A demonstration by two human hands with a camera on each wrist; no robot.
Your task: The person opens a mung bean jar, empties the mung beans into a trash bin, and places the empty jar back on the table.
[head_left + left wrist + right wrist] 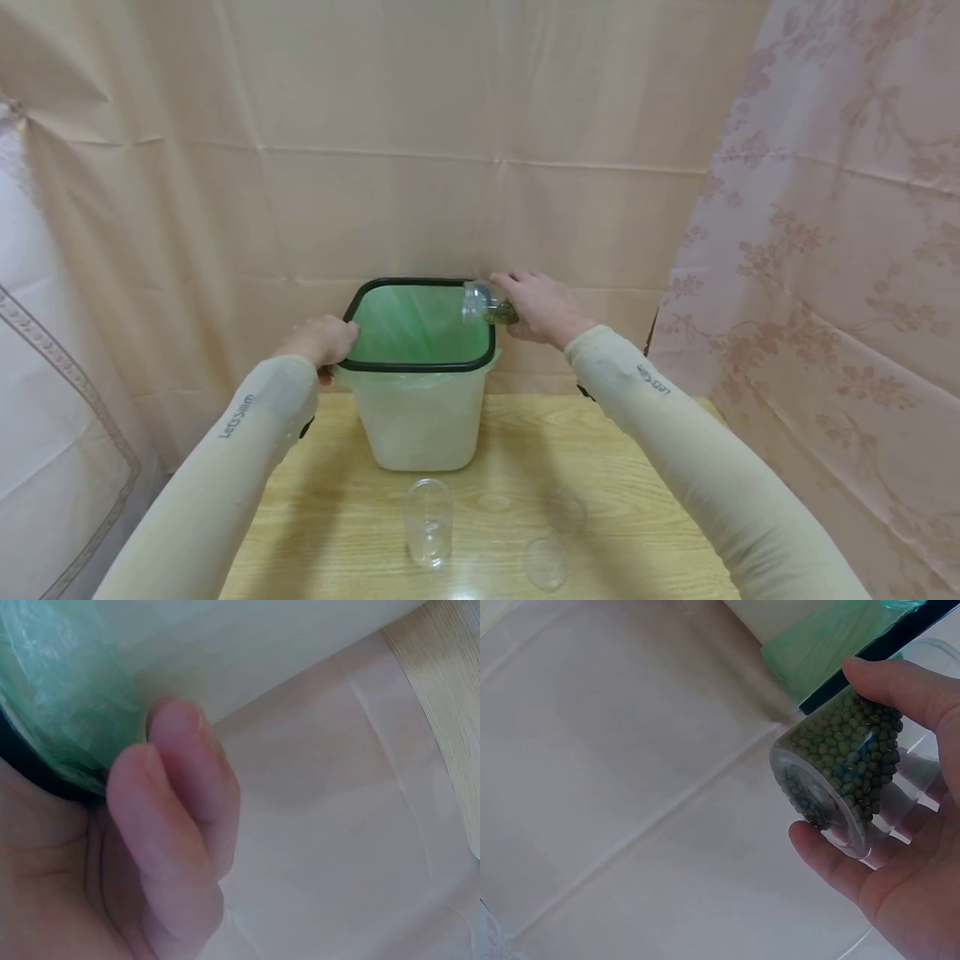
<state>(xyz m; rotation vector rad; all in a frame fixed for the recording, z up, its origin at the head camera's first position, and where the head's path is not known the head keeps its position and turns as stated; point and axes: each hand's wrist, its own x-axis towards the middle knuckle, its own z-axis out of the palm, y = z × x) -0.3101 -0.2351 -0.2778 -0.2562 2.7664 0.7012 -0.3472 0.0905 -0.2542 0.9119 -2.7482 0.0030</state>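
My right hand (545, 307) holds a clear plastic jar (476, 302) on its side at the bin's right edge, its mouth over the opening. Green beans, like mung beans (851, 746), lie inside, gathered toward the jar's base in the right wrist view. The thumb and fingers go round the jar. A pale waste bin (423, 429) stands on the table, lined with a green plastic bag (416, 327) under a black rim ring (420, 367). At the bin's left side my left hand (318, 340) grips the rim, with curled fingers (169, 847) beneath it.
A second clear jar (429, 529) stands upright on the wooden table (337, 500) in front of the bin. Two clear round lids, one nearer (545, 564) and one farther (566, 510), lie to its right. A beige curtain (420, 208) hangs close behind the bin.
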